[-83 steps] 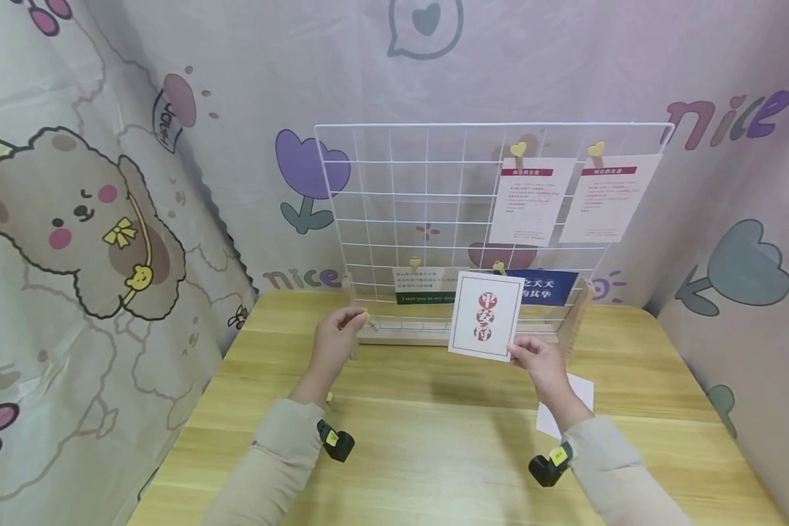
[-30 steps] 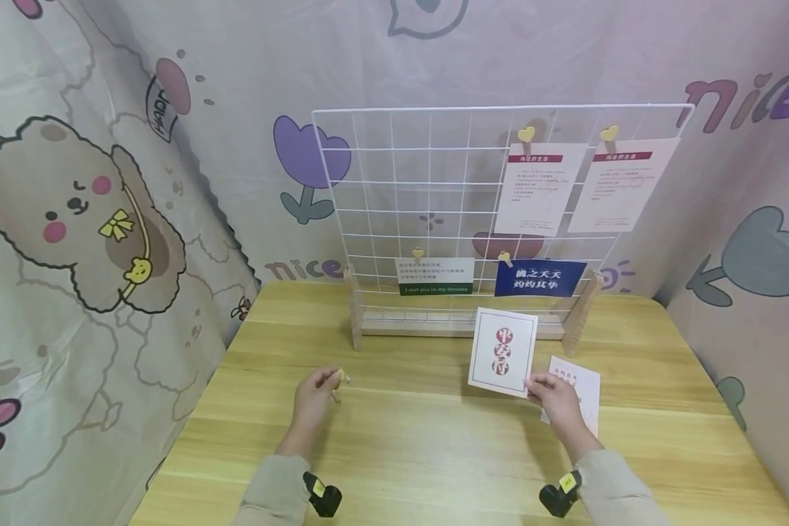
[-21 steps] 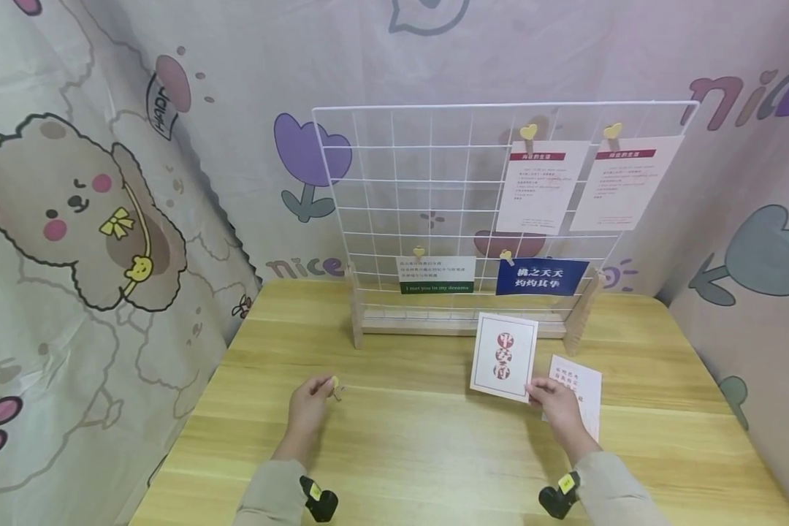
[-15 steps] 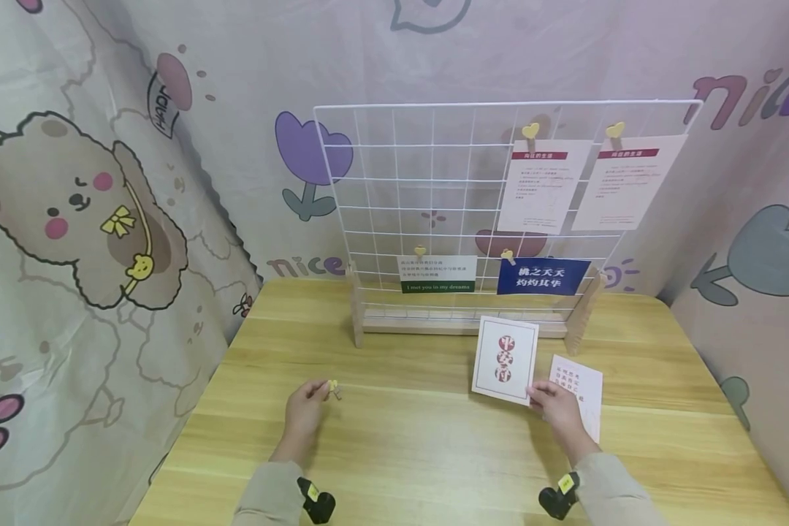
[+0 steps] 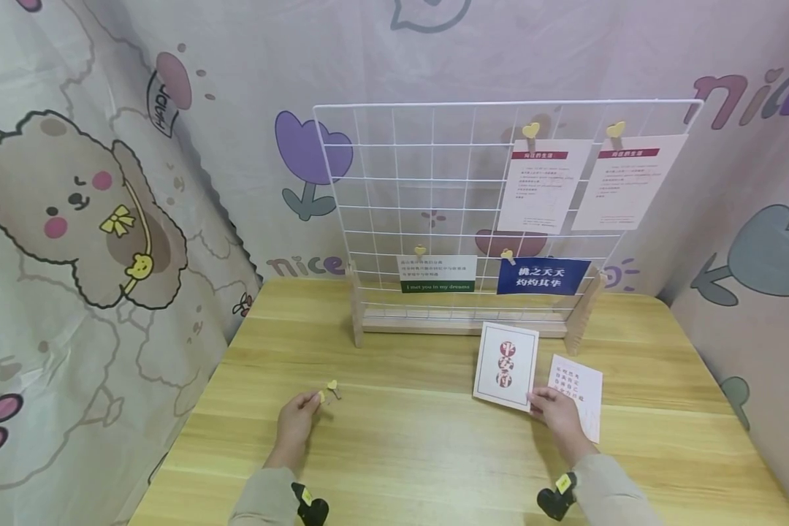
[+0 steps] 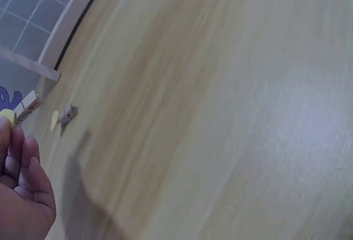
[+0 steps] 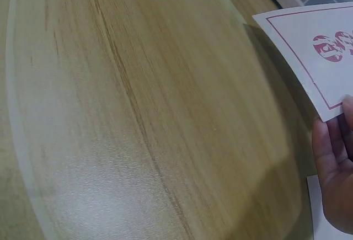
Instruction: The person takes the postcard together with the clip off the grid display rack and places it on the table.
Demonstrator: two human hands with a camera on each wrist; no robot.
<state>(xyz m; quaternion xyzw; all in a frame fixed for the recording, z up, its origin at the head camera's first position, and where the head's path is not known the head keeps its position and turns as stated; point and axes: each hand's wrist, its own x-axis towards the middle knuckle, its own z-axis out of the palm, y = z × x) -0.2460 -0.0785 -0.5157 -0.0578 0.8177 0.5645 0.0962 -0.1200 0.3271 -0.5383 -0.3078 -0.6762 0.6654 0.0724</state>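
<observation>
My left hand [image 5: 294, 427] pinches a small wooden clothespin [image 6: 26, 106] with a yellow heart between thumb and fingertips, low over the table's left side. Just beyond those fingertips, a second heart clothespin [image 6: 67, 116] lies on the table. My right hand [image 5: 557, 415] grips the lower right corner of a white card [image 5: 506, 365] with a thin border and red round characters. That card is tilted up in front of the rack's right half. Partly behind the right hand, another white card with printed lines [image 5: 584, 383] lies flat on the table.
A white wire grid rack [image 5: 434, 179] on a wooden base [image 5: 427, 328] stands at the back. Clothespins hold two white cards [image 5: 544, 186] [image 5: 630, 183] high on the right, a green-and-white card [image 5: 437, 274] and a blue card [image 5: 543, 277] lower down. Patterned cloth hangs behind.
My left hand has come down from the rack's lower left corner toward me, with a clothespin pinched, to beside the other clothespin. My right hand has lowered the red-lettered card.
</observation>
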